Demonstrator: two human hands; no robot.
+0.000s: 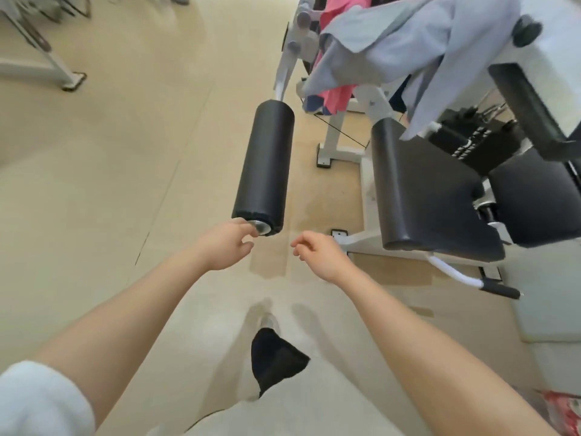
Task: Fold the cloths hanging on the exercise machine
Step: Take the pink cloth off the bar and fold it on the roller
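Note:
A white exercise machine (371,102) with black pads stands at the upper right. A light blue cloth (408,36) hangs over its top frame, and a pink cloth (338,92) hangs under and behind it. My left hand (224,245) hovers with loosely curled fingers, empty, by the metal end cap of a black foam roller (265,166). My right hand (317,253) floats beside it, fingers relaxed and empty, well below the cloths.
The black seat pad (430,190) and weight stack (474,143) sit to the right. Beige floor spreads to the left, with another machine's white leg (53,66) at the top left. My foot in a dark sock (273,357) steps forward below.

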